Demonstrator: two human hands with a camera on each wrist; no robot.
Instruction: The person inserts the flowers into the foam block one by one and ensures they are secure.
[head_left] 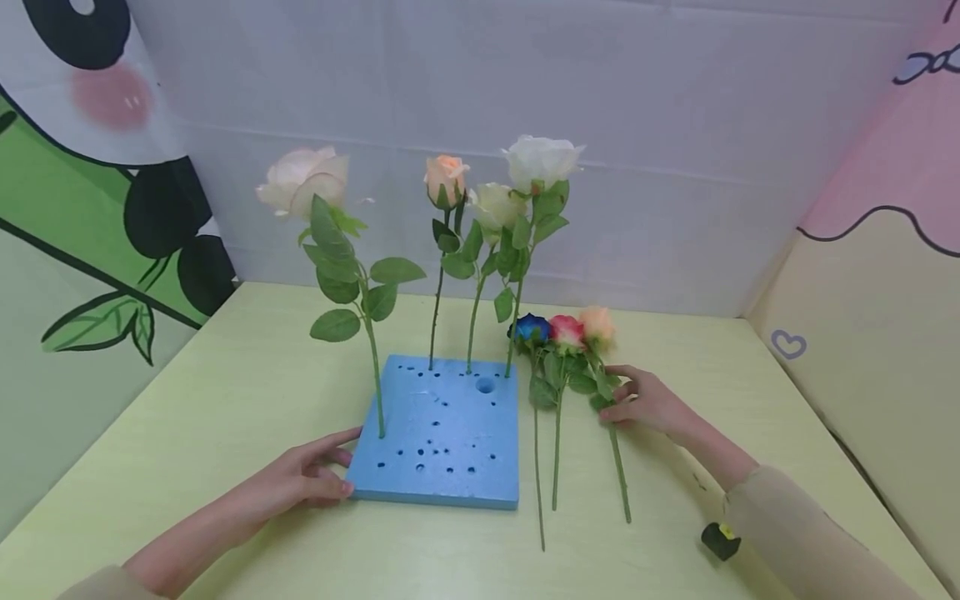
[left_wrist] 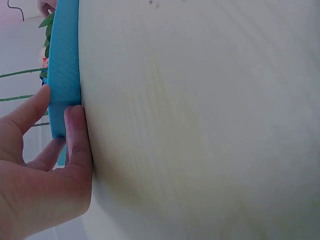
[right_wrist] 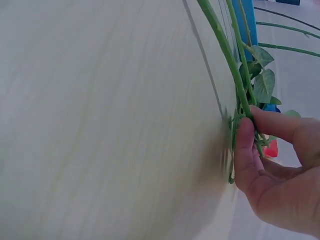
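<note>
Left hand (head_left: pixel 300 482) against the near left edge of the blue foam block (head_left: pixel 442 433), fingers (left_wrist: pixel 76 140) straight, pressing its side, thumb on top. Right hand (head_left: pixel 645 402) on the table (head_left: pixel 225 392) just right of the block, fingers (right_wrist: pixel 245 150) pinching the peach rose stem (head_left: pixel 617 454) near its leaves. Beside it, flat on the table, a pink rose (head_left: pixel 566 331) and a blue rose (head_left: pixel 531 327). Upright in the block: four pale roses (head_left: pixel 465 192).
</note>
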